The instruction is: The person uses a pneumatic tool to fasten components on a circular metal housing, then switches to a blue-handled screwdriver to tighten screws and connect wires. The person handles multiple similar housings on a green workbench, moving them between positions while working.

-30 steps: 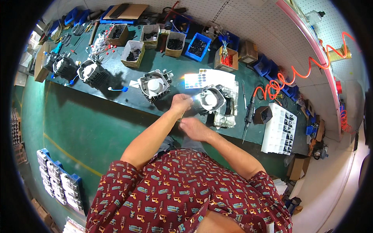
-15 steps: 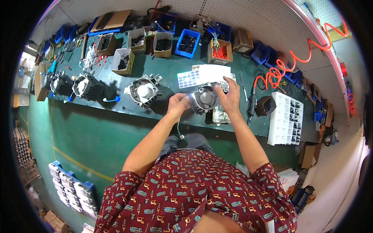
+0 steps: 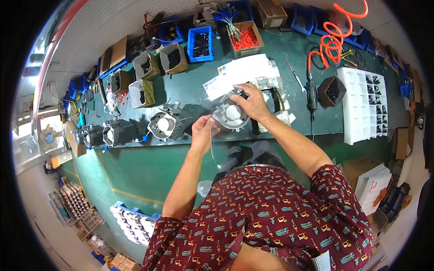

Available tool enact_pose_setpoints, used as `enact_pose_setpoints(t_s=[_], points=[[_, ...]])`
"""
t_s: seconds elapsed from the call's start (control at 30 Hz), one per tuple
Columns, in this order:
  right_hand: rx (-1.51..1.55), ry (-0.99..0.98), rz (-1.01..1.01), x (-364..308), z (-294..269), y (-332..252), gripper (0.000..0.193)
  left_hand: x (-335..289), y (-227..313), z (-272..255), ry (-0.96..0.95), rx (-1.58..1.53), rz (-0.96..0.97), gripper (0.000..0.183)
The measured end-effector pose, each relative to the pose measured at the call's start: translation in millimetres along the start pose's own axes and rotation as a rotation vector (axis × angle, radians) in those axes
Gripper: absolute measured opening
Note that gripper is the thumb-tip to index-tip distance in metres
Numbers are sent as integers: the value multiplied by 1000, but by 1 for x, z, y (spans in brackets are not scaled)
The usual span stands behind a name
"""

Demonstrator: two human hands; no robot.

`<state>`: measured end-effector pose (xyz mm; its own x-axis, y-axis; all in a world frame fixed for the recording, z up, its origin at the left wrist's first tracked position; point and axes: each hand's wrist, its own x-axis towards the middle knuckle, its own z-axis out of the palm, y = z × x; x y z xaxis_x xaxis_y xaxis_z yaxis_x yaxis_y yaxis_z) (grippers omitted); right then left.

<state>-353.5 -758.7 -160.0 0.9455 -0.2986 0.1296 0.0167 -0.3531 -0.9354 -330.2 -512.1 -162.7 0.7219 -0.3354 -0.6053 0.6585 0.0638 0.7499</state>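
A round grey metal motor housing (image 3: 233, 115) with a white disc in its centre stands in front of me near the bench edge. My right hand (image 3: 253, 104) grips its upper right edge with thumb and fingers, at a small projecting part. At the housing's left side my left hand (image 3: 201, 132) has its fingers pinched together. From them a thin pale wire (image 3: 212, 147) hangs down past the bench edge. To the left stands a similar finned motor housing (image 3: 165, 125) with a blue connector (image 3: 143, 137) on its lead.
More motor housings (image 3: 113, 133) line the left. Behind are a blue bin (image 3: 200, 44) of black parts and a box (image 3: 246, 40) of red parts. Sticker sheets (image 3: 242, 72) lie beyond my hands. A power screwdriver (image 3: 312, 97), coiled orange hose (image 3: 332, 45) and white tray (image 3: 357, 106) stand right.
The whole view has turned and shifted. My right hand's fingers, spread before, now close over the housing's upper edge. My left hand stays by its left side with the wire hanging.
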Motion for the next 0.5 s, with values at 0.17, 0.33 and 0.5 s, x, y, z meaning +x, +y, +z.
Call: enact_pose_setpoints(t_s=[0.17, 0.33, 0.5], points=[[-15, -25, -24, 7, -3, 3, 42, 4, 13, 1, -46, -126, -143, 8], [-57, -26, -50, 9, -6, -4, 44, -12, 7, 8, 66, 235, 74, 28], [-56, -49, -12, 9, -7, -6, 44, -13, -10, 1, 121, 720, 437, 38]])
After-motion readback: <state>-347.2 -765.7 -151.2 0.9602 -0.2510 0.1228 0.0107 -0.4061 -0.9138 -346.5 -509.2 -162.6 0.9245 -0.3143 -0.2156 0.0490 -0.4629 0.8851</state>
